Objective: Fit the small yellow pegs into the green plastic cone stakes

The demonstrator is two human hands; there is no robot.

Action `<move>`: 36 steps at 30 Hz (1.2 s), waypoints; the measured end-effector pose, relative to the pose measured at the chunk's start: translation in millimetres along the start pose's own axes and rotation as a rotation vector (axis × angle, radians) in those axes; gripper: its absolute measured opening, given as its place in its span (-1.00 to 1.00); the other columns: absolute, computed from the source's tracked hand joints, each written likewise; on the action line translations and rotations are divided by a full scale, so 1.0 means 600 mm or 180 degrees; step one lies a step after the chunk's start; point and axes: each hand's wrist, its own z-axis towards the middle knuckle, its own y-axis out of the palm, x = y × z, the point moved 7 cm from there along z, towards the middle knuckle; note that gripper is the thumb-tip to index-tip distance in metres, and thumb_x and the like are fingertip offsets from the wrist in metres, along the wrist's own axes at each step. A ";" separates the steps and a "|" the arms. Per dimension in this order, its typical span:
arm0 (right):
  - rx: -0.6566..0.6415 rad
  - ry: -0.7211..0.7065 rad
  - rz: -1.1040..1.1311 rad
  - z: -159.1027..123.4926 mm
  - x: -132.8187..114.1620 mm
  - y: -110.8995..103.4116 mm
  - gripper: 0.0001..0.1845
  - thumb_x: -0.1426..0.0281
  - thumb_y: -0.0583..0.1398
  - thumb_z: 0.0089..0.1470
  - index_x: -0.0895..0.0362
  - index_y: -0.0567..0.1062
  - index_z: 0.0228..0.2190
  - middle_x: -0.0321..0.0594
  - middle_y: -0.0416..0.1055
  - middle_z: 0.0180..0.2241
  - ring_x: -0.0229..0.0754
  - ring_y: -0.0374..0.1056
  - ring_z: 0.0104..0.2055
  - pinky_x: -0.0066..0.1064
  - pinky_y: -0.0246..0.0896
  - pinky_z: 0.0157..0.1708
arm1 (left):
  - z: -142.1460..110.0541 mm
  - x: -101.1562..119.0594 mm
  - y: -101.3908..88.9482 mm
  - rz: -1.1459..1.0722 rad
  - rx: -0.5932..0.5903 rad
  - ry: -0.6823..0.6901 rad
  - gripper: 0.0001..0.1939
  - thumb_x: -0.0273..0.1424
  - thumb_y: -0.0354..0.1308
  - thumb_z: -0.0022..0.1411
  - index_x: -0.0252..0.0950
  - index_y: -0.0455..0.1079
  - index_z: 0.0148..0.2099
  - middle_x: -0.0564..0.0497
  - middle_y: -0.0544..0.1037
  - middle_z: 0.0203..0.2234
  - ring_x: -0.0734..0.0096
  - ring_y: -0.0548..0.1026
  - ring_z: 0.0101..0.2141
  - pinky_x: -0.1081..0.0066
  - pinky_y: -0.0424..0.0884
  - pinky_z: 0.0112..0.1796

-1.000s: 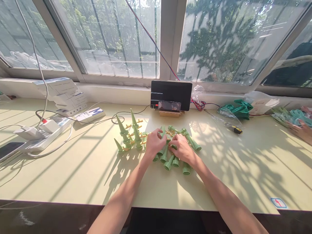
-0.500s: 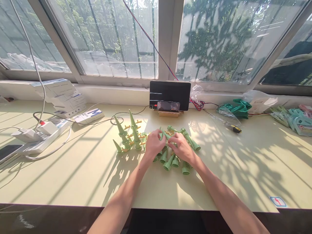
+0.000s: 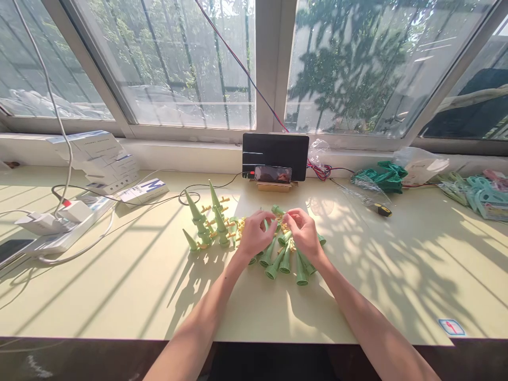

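Apparently handling green cones [image 3: 284,263] with left hand [image 3: 257,233] and right hand [image 3: 304,232] curled narrow, grasp unclear, probably needing precise pinching next.

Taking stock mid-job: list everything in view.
Upright spikes: several, green, left of hands
Loose spikes: many, green, around hands
Connectors: many, yellow, among spikes
Tablet: one, black, near windows
Phone: one, dark, before tablet
Stand: one, brown, under phone
Boxes: several, white, back left
Power strip: one, white, left
Plugs: two, white, left
Flat device: one, dark, left edge
Cables: several, mixed, rear and left
Bundle: one, green, back right
Clear plastic: several, colourless, back right
Tool: one, yellow-black, right
Assorted pieces: several, teal/pink, right edge
Sticker: one, red-blue, front right
Table: one, pale yellow, underneath
Windows: several, clear, behind
Left hand: one, bare, over spikes
Right hand: one, bare, over spikes
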 end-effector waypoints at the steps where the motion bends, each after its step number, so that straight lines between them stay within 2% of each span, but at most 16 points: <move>1: 0.0006 0.0035 0.0099 0.001 0.003 0.001 -0.72 0.14 0.19 0.20 0.10 0.43 -0.26 -0.18 0.54 -0.39 -0.12 0.48 -0.32 -0.31 0.36 -0.27 | -0.001 0.003 0.003 -0.0017 -0.0058 0.0039 -0.85 -0.33 0.16 0.23 -0.25 0.52 -0.23 0.04 0.51 -0.39 0.58 0.23 -0.60 0.44 0.31 -0.42; 13: -0.0089 -0.0109 0.0249 0.000 0.005 0.009 -0.79 0.21 0.22 0.19 0.10 0.47 -0.28 -0.20 0.53 -0.35 -0.16 0.47 -0.31 -0.36 0.37 -0.28 | -0.004 0.001 0.017 -0.0188 -0.0302 0.0121 -0.84 -0.37 0.14 0.26 -0.26 0.54 -0.20 0.03 0.48 -0.39 0.57 0.27 -0.59 0.45 0.25 -0.50; 22: -0.0166 -0.0132 -0.0011 -0.002 -0.003 0.011 -0.77 0.20 0.22 0.20 0.10 0.52 -0.25 -0.19 0.54 -0.35 -0.15 0.46 -0.33 -0.35 0.38 -0.29 | -0.001 -0.001 0.019 -0.0222 -0.0319 0.0299 -0.84 -0.39 0.12 0.30 -0.27 0.52 -0.28 0.03 0.50 -0.41 0.54 0.29 -0.54 0.46 0.28 -0.46; 27: -0.0190 -0.0287 -0.0230 -0.003 -0.014 0.010 -0.76 0.20 0.20 0.20 0.09 0.55 -0.28 -0.14 0.56 -0.26 -0.11 0.48 -0.26 -0.31 0.39 -0.23 | -0.002 -0.001 0.019 -0.0196 -0.0352 0.0315 -0.83 -0.41 0.12 0.31 -0.25 0.54 -0.26 0.03 0.51 -0.39 0.54 0.29 -0.54 0.46 0.28 -0.46; 32: 0.0021 -0.0239 -0.0302 -0.002 -0.013 0.003 -0.76 0.20 0.20 0.20 0.10 0.54 -0.32 -0.19 0.54 -0.36 -0.15 0.44 -0.35 -0.36 0.34 -0.31 | 0.001 -0.009 0.004 -0.0006 -0.0094 0.0125 -0.82 -0.31 0.13 0.31 -0.25 0.53 -0.24 0.05 0.52 -0.42 0.51 0.31 -0.54 0.44 0.28 -0.43; 36: 0.0248 -0.0196 -0.0420 -0.002 -0.011 -0.006 -0.76 0.20 0.18 0.21 0.11 0.51 -0.34 -0.24 0.50 -0.44 -0.18 0.39 -0.41 -0.38 0.29 -0.34 | 0.003 -0.027 -0.007 0.0552 0.0080 -0.0144 -0.80 -0.31 0.09 0.31 -0.26 0.50 -0.26 0.04 0.52 -0.47 0.43 0.38 -0.49 0.41 0.28 -0.36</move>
